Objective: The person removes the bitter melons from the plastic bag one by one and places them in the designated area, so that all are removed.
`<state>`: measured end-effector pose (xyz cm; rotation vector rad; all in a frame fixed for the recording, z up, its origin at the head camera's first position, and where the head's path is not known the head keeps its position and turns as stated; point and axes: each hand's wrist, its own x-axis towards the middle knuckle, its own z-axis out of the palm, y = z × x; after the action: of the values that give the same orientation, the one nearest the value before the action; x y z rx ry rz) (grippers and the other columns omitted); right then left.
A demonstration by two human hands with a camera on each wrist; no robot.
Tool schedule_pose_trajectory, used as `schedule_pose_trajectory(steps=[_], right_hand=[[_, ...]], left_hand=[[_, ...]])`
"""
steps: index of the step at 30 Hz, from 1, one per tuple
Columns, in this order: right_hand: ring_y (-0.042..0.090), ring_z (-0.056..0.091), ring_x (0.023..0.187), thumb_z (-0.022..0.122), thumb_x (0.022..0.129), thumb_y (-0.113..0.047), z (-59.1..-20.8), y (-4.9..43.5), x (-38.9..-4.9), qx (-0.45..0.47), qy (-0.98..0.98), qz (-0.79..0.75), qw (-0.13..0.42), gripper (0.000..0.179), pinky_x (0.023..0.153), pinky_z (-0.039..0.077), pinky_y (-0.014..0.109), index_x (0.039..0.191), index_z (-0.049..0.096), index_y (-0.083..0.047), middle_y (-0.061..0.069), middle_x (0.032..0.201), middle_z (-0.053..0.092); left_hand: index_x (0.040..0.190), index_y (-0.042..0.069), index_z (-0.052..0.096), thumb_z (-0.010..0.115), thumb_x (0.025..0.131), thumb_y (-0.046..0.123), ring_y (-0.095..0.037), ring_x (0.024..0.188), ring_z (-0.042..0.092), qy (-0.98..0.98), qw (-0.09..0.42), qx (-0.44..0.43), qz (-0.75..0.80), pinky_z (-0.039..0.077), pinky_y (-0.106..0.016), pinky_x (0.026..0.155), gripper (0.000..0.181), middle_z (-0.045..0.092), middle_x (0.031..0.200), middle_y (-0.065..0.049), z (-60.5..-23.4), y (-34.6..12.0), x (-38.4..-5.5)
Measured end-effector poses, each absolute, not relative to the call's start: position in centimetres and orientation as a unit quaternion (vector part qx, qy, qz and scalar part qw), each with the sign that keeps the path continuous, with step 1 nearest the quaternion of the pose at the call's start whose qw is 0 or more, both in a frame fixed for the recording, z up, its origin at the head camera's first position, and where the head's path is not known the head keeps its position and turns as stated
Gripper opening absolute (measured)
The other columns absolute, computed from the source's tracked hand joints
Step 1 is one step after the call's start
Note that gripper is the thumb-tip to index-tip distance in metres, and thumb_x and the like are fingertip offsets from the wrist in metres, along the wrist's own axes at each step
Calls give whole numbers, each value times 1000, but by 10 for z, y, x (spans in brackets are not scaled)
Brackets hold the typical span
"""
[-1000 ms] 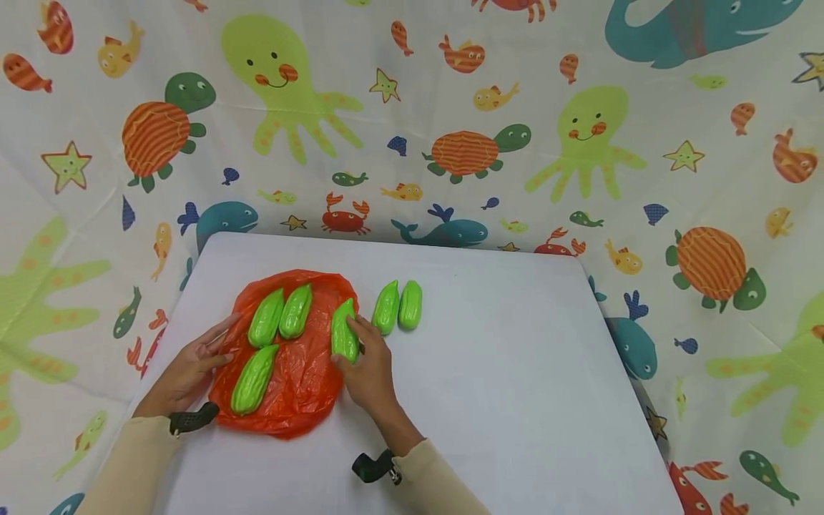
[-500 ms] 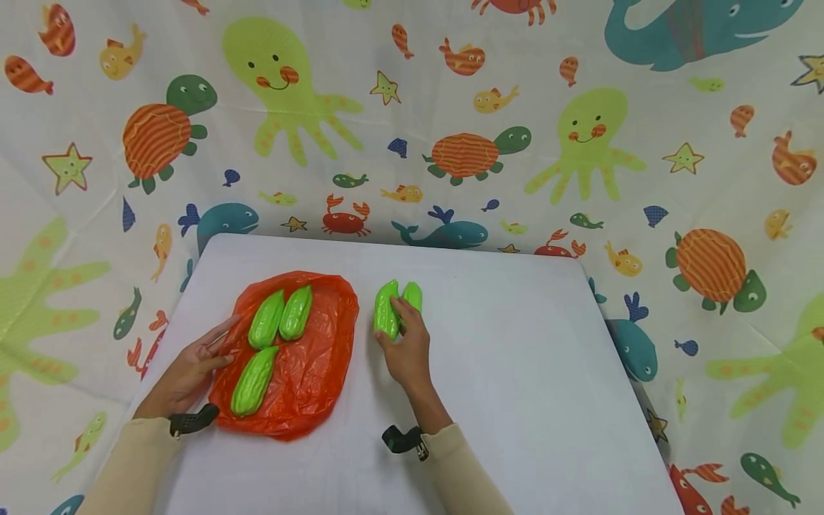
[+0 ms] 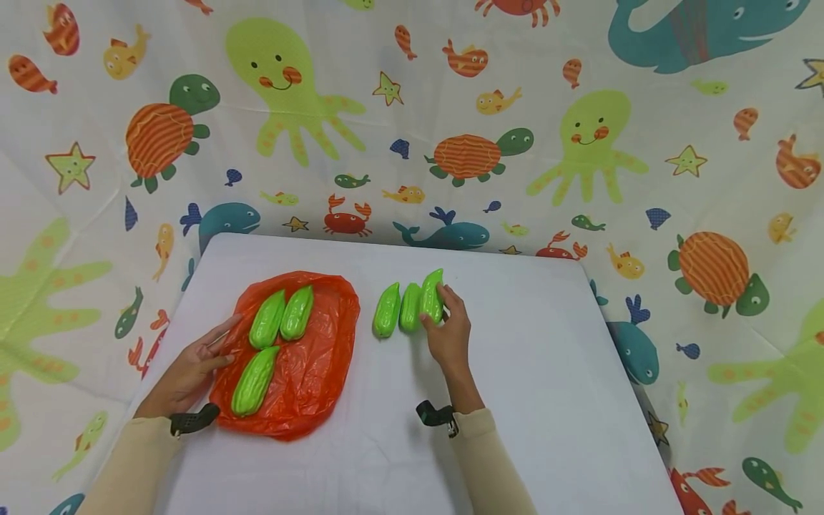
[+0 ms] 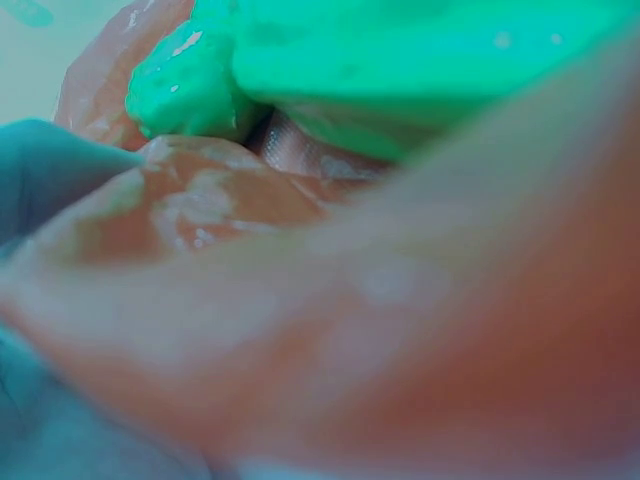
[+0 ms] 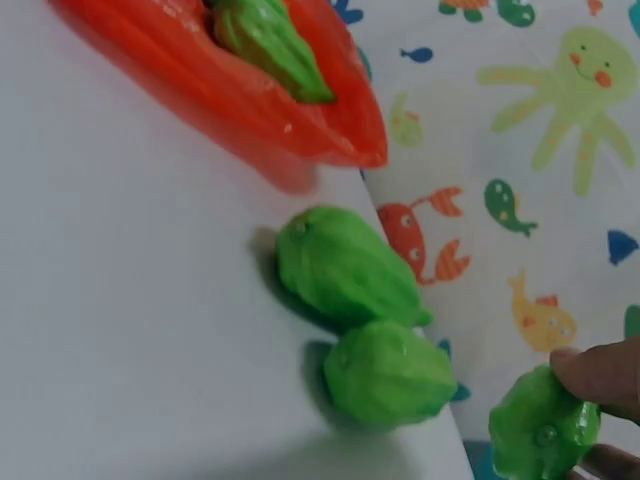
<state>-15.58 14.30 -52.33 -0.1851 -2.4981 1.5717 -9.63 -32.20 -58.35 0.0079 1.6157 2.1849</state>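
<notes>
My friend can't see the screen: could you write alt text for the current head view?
A right hand holds a ridged green vegetable close beside two similar ones lying on a white table. The left hand touches a red plastic bag with three more vegetables in it; a cloth printed with cartoon sea animals hangs behind.
</notes>
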Motion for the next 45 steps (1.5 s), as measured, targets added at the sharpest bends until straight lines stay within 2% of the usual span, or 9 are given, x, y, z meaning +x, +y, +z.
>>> schedule_pose_trajectory(steps=[4, 14, 17, 20, 22, 28, 36, 43, 45], right_hand=[[34, 48, 151, 79, 93, 0, -530, 159, -163, -79, -846, 520, 87, 72, 121, 46, 50, 158, 51, -15, 12, 166, 43], [34, 46, 152, 77, 94, -2, -550, 184, -177, -116, -861, 491, 57, 71, 124, 44, 48, 159, 50, -14, 13, 167, 42], [36, 45, 153, 76, 95, -3, -553, 189, -180, -124, -862, 489, 47, 70, 124, 43, 50, 159, 50, -13, 15, 167, 42], [37, 43, 153, 76, 95, -3, -555, 191, -181, -130, -861, 490, 35, 70, 125, 42, 52, 159, 50, -13, 16, 167, 41], [38, 43, 154, 75, 96, -4, -558, 193, -182, -132, -864, 485, 29, 70, 124, 42, 53, 159, 49, -14, 16, 167, 41], [38, 45, 152, 75, 96, -4, -565, 194, -185, -137, -869, 474, 25, 69, 124, 42, 53, 159, 49, -14, 17, 166, 43], [39, 47, 151, 75, 96, -3, -564, 193, -186, -141, -867, 477, 28, 71, 123, 44, 52, 160, 47, -12, 19, 165, 43], [40, 45, 152, 78, 94, -5, -557, 193, -185, -147, -868, 473, 37, 73, 123, 44, 53, 160, 48, -16, 18, 166, 43], [39, 45, 153, 78, 94, -5, -553, 193, -184, -144, -868, 472, 45, 74, 124, 43, 52, 160, 49, -17, 17, 166, 43]], left_hand=[[172, 31, 16, 51, 110, 1, 11, 132, 58, 586, 209, 6, 783, 56, -23, 104, 77, 26, 175, 19, -584, -323, -96], [172, 33, 17, 54, 109, 3, 12, 130, 58, 606, 207, -4, 768, 57, -23, 102, 78, 12, 180, 8, -586, -323, -97], [172, 31, 17, 53, 109, 2, 12, 130, 58, 602, 204, -3, 772, 58, -23, 102, 77, 26, 176, 15, -586, -322, -97], [172, 28, 18, 52, 109, 1, 11, 129, 59, 595, 200, -5, 778, 58, -23, 101, 76, 47, 160, 28, -585, -321, -96], [172, 27, 19, 52, 109, 0, 11, 128, 59, 592, 198, -7, 781, 59, -23, 100, 76, 54, 151, 32, -585, -321, -96], [172, 28, 16, 53, 109, -1, 11, 128, 60, 597, 200, 1, 777, 58, -21, 101, 79, 44, 163, 26, -585, -323, -95], [172, 24, 16, 52, 108, -4, 12, 129, 59, 601, 188, 16, 777, 57, -19, 100, 79, 51, 154, 31, -587, -323, -95], [172, 25, 16, 54, 108, -1, 14, 128, 57, 611, 188, 7, 769, 58, -18, 99, 79, 38, 169, 20, -584, -323, -95], [172, 24, 16, 54, 108, -1, 14, 129, 57, 609, 188, 10, 770, 58, -18, 100, 78, 40, 168, 21, -584, -323, -95]])
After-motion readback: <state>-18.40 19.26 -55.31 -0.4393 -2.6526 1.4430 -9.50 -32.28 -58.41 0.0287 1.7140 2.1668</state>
